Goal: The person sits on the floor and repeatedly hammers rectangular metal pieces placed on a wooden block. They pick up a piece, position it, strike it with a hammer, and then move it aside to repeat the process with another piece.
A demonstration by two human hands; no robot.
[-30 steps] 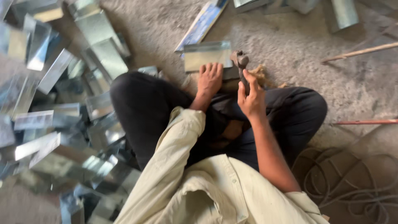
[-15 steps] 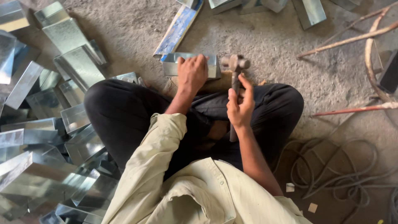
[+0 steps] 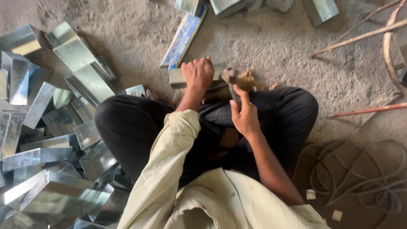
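Observation:
I sit cross-legged on a concrete floor in black trousers. My left hand (image 3: 198, 73) is closed over a folded galvanised sheet-metal piece (image 3: 177, 78) lying just past my knees. My right hand (image 3: 243, 114) grips the handle of a hammer (image 3: 231, 79), whose head sits down at the right end of the piece. A wooden block (image 3: 248, 80) with frayed edges lies under and beside the hammer head.
A large heap of shiny folded sheet-metal channels (image 3: 55, 127) fills the left side. A blue-tinted flat strip (image 3: 183, 38) lies ahead, with more metal pieces (image 3: 320, 9) at the top edge. Thin rods (image 3: 360, 37) and coiled cable (image 3: 360, 169) lie to the right.
The hammer head has come down onto the end of the metal piece. My left hand has curled into a fist over it. The view has shifted lower.

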